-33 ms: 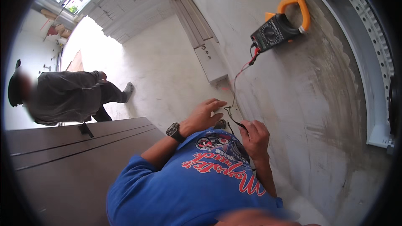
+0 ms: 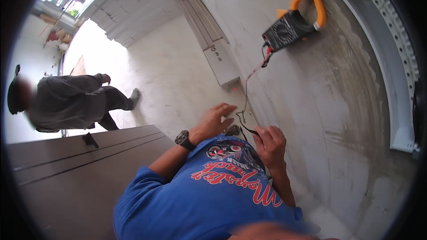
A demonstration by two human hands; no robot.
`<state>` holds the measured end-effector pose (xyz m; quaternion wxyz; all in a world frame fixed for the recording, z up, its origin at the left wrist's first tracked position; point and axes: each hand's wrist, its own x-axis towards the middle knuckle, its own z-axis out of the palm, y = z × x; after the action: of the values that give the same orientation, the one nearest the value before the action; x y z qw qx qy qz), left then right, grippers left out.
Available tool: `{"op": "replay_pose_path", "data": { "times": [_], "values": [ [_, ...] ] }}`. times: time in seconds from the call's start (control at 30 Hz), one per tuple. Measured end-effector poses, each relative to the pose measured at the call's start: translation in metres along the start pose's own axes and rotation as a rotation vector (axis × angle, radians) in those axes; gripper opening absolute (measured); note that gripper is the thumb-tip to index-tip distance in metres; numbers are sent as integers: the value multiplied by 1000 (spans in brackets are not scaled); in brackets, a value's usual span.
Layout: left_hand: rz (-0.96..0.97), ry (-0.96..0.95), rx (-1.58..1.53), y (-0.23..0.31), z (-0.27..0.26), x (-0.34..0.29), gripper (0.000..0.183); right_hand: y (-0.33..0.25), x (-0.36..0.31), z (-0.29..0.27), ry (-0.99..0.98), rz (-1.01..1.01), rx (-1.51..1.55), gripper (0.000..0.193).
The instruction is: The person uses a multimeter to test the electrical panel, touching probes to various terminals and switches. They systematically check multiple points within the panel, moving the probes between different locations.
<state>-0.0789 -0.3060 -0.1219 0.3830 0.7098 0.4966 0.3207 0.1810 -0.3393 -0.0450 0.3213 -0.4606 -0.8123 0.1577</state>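
In front of my blue shirt, my right hand (image 2: 269, 146) pinches a black test probe (image 2: 252, 131) between thumb and fingers. A thin twisted test lead (image 2: 246, 93) rises from near the probe to a black clamp meter (image 2: 284, 31) with an orange jaw, set against the grey plastered wall. The lead makes a small kinked loop close to the fingertips of my left hand (image 2: 212, 123). That hand is open, thumb and fingers apart, with nothing visible between them. A dark watch sits on its wrist.
A grey metal box frame (image 2: 378, 58) with a perforated strip is at upper right. Long boards (image 2: 200, 13) lie along the wall's foot. At left, a person in dark clothes (image 2: 71, 100) stands beyond a grey-brown door panel (image 2: 89, 169) with a black handle.
My left hand has drawn slightly left, away from the lead's loop. The meter and wall sit a little further left and higher in the picture.
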Motion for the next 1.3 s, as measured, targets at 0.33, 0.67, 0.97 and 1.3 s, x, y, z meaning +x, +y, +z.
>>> {"op": "replay_pose_path", "data": {
  "times": [0.33, 0.67, 0.97, 1.3],
  "values": [
    [-276, 158, 41, -144, 42, 73, 51, -58, -8, -69, 336, -189, 122, 32],
    [-170, -6, 26, -172, 131, 172, 85, -122, -11, -76, 846, -59, -66, 35],
    [-155, -245, -214, -165, 137, 192, 67, -112, -44, -40, 1112, 612, 54, 16],
    [-336, -809, -610, -140, 77, 118, 69, -35, -101, 75, 1362, 1167, 1551, 22]
  ]
}}
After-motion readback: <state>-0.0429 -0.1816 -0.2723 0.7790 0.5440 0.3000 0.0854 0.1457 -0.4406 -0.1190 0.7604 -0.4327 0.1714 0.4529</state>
